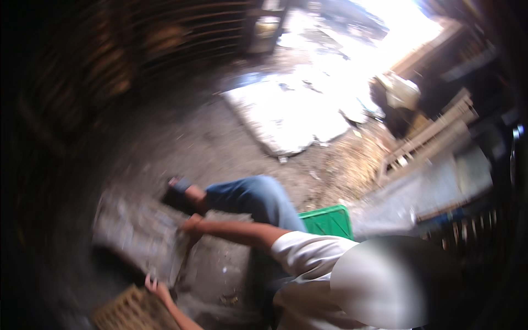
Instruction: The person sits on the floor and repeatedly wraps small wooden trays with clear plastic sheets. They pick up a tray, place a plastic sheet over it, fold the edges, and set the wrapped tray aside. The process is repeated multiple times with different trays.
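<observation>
A flat, greyish rectangular panel (136, 235), its material blurred, lies or is held just above the floor at the lower left. My right hand (192, 224) is at its near upper corner, fingers apparently closed around the edge. At the lower corner is my left hand (154, 284), fingers against the panel's edge; blur hides how firmly they hold. A brown slatted crate or basket (130, 309) sits right beside my left hand. Past my right hand are my sandalled foot (185, 189) and my bent knee in blue jeans (264, 194).
A green plastic crate (328, 220) stands behind my right arm. Bright white sacks or sheeting (284, 119) lie on the dirt floor, with straw (354, 165) nearby. To the right are a wooden frame (429, 136) and plastic sheeting (392, 206). Slatted walls (198, 33) stand at the upper left.
</observation>
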The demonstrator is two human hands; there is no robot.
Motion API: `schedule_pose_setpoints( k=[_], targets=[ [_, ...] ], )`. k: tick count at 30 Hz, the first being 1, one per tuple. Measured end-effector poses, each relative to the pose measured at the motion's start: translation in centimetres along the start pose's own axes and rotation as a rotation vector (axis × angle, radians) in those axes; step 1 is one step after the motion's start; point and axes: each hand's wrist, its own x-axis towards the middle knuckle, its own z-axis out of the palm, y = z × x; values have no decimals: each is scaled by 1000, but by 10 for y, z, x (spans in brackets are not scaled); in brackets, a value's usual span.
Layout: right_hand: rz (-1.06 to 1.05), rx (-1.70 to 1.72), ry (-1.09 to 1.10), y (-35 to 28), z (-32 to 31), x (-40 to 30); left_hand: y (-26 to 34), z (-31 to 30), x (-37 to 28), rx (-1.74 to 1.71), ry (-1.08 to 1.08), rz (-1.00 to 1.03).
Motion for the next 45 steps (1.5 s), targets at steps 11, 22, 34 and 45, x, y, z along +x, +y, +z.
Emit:
schedule_pose_setpoints(
  k=[11,22,34,45],
  targets=[
    [180,288,497,19,50,12,9,30,49,-29,-173,-382],
    [120,-30,544,42,85,29,13,42,27,-126,67,-209],
    [-12,-4,686,47,55,-23,98,-41,-66,745,390,-189],
    [33,-41,633,20,43,-30,34,-105,-131,1000,91,-288]
  ],
)
